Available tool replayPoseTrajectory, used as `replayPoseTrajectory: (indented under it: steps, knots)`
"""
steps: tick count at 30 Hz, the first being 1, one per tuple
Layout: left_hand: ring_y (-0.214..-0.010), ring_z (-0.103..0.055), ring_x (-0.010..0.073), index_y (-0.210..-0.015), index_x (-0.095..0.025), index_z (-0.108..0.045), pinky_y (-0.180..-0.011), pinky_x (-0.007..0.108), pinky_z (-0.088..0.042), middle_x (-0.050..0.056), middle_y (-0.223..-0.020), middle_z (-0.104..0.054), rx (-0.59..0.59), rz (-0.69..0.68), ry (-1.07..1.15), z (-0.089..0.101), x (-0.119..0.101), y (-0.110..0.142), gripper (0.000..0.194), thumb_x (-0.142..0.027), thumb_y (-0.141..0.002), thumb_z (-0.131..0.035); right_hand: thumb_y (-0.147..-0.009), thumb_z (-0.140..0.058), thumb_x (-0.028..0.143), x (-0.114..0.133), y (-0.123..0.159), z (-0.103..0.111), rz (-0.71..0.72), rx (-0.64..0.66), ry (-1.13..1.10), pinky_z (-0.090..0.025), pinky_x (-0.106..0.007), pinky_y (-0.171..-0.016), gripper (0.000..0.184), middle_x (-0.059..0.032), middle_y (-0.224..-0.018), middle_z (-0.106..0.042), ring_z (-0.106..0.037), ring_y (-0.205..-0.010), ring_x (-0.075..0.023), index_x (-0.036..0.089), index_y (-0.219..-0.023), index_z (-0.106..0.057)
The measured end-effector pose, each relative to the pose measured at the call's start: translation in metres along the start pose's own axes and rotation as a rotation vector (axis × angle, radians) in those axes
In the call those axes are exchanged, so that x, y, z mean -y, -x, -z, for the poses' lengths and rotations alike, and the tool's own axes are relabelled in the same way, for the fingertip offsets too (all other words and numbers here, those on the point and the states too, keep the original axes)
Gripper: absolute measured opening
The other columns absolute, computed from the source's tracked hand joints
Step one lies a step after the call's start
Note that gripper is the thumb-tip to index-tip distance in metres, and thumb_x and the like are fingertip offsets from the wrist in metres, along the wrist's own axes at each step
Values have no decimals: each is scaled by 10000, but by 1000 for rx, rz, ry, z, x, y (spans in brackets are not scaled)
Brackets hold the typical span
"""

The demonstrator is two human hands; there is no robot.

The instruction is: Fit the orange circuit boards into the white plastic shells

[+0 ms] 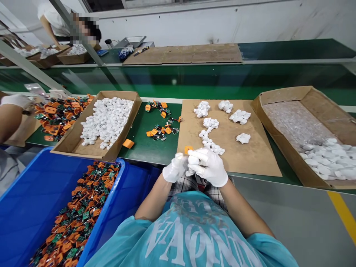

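My left hand (175, 168) and my right hand (210, 167), both in white gloves, meet at the front edge of the cardboard sheet (258, 157). Between their closed fingers is a small rounded white piece (193, 161), partly hidden by the gloves. An orange part (188, 149) shows just beyond the fingertips; whether it is held or lies on the sheet I cannot tell. Farther up the sheet lie several clusters of white pieces (210, 123). Left of the sheet, small circuit boards with orange parts (161, 132) rest on the green bench (139, 150).
A cardboard box of white pieces (107, 118) stands left, another box (294, 163) right. The blue bin (25, 207) at lower left holds many orange-and-green assemblies (75, 211). A co-worker's gloved hand (16, 100) is near an assembly pile (59, 115). Another person (57, 22) bends behind.
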State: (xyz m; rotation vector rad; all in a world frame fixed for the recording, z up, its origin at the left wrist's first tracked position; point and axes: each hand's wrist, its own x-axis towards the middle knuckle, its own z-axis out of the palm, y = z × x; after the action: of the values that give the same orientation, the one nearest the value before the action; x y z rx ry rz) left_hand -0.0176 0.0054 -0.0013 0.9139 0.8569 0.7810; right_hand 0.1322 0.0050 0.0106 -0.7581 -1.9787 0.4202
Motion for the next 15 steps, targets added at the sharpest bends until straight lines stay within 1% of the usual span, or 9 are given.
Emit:
replayPoseTrajectory:
  steps: [1, 3, 4, 6, 8, 10, 12, 13, 15]
  knots:
    - [-414, -382, 100, -497, -179, -474, -415, 266, -303, -10, -426, -405, -25, -28, -8, -2, 1, -1, 695, -860, -633, -473, -913, -555, 344, 0, -1, 0, -31, 25, -18, -511, -316, -694, 157, -4, -763, -645, -616, -730, -173, 269, -1029, -631]
    - [-433, -397, 101, -512, -163, -519, -432, 262, -310, -7, -440, -420, -66, -86, -8, -7, 4, -3, 710, -855, -658, -458, -877, -588, 432, 0, -1, -1, -79, 48, -58, -513, -336, -702, 201, -33, -823, -650, -619, -775, -190, 243, -909, -646]
    - [-441, -400, 100, -519, -157, -532, -437, 259, -308, -3, -449, -431, -81, -109, 6, -9, 6, -4, 713, -849, -671, -453, -869, -594, 451, 0, -1, -2, -98, 30, -86, -516, -346, -718, 222, -46, -868, -656, -623, -809, -198, 236, -891, -645]
    - [-436, -385, 94, -528, -154, -535, -426, 253, -283, 1, -459, -445, -94, -130, 62, -14, 11, -6, 723, -860, -658, -450, -882, -585, 426, -1, 0, -4, -133, -55, -158, -522, -359, -756, 202, -56, -917, -661, -630, -858, -199, 232, -901, -640]
    - [-410, -342, 78, -508, -162, -495, -406, 244, -234, -7, -442, -425, -103, -143, 111, -19, 17, -8, 728, -880, -618, -465, -897, -577, 384, 0, 1, -8, -190, -124, -230, -524, -362, -782, 161, -48, -900, -658, -633, -867, -191, 234, -884, -635]
    - [-387, -300, 62, -470, -177, -418, -392, 235, -199, -27, -416, -365, -102, -151, 139, -22, 21, -9, 728, -894, -575, -488, -889, -589, 411, 2, 2, -11, -248, -140, -325, -531, -360, -776, 194, -47, -892, -647, -637, -863, -189, 227, -845, -629]
    - [-368, -253, 47, -451, -198, -322, -378, 228, -177, -52, -401, -292, -107, -151, 171, -26, 22, -9, 732, -896, -533, -524, -891, -580, 440, 5, 2, -13, -291, -150, -424, -539, -345, -739, 241, -43, -883, -635, -641, -828, -180, 219, -802, -617]
    - [-361, -228, 41, -453, -207, -288, -371, 226, -167, -63, -399, -260, -120, -146, 188, -28, 22, -9, 737, -899, -516, -532, -899, -567, 436, 7, 2, -14, -309, -165, -442, -540, -336, -723, 253, -39, -874, -628, -640, -806, -172, 216, -783, -615]
    - [-354, -194, 37, -462, -215, -269, -363, 224, -150, -75, -395, -219, -162, -139, 202, -31, 21, -9, 740, -909, -505, -523, -923, -529, 419, 9, 3, -13, -332, -209, -379, -542, -346, -746, 266, -42, -896, -626, -638, -820, -172, 218, -785, -635]
